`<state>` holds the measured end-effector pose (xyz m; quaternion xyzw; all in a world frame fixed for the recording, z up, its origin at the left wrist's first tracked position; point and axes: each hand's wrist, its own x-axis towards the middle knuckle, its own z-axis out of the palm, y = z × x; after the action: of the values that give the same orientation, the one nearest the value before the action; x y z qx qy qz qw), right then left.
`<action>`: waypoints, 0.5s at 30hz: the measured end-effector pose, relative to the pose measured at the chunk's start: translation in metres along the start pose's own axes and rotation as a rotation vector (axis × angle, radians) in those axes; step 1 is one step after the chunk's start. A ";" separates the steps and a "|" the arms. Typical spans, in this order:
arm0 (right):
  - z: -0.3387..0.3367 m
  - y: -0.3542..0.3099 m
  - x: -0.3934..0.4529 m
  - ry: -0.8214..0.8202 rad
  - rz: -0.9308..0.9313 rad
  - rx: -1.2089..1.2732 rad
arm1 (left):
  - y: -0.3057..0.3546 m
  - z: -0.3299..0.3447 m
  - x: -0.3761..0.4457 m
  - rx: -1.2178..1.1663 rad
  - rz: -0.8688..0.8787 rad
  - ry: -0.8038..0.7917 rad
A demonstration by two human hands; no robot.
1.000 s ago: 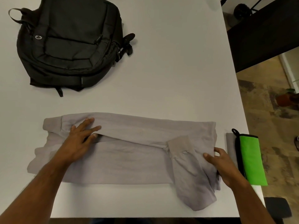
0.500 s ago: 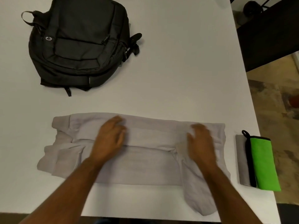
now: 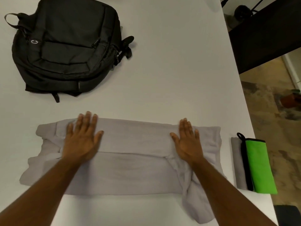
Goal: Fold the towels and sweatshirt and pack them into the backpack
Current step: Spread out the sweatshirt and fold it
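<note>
Both hands flat on the partly folded sweatshirt, backpack zipped at the far left.

Sweatshirt (image 3: 130, 167), grey, lies as a long band across the near tabletop (image 3: 171, 70); one sleeve droops toward the near edge on the right. Left hand (image 3: 81, 141) is spread palm down on the upper fold near the band's left end, fingers straight. Right hand (image 3: 187, 142) is spread the same way near the right end, fingers close together. Just beside the sweatshirt's right end, apart from it: folded towels (image 3: 254, 165), green on top, grey under, black trim between, by the right edge. Far left: black backpack (image 3: 65, 46), lying flat, well apart from the sweatshirt.
</note>
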<state>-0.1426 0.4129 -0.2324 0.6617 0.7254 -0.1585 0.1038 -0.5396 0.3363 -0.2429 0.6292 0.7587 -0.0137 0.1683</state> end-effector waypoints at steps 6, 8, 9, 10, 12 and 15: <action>-0.015 0.046 0.009 -0.061 0.168 0.280 | -0.014 -0.003 0.005 -0.081 -0.097 -0.020; -0.019 0.045 0.008 -0.027 0.128 0.342 | 0.001 -0.003 0.006 -0.121 -0.165 0.024; -0.019 0.044 0.005 -0.007 0.074 0.326 | 0.011 -0.004 0.005 -0.132 -0.167 0.047; -0.017 0.044 0.000 0.013 0.016 0.279 | 0.020 -0.003 0.002 -0.132 -0.143 0.063; -0.011 0.051 -0.006 0.041 -0.029 0.180 | 0.032 0.004 -0.004 -0.103 -0.083 0.057; -0.007 0.079 -0.011 0.057 0.150 0.145 | 0.025 0.013 -0.009 -0.089 -0.108 0.012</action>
<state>-0.0630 0.4114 -0.2288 0.7241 0.6633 -0.1834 0.0467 -0.5114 0.3304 -0.2477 0.5793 0.7923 0.0146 0.1908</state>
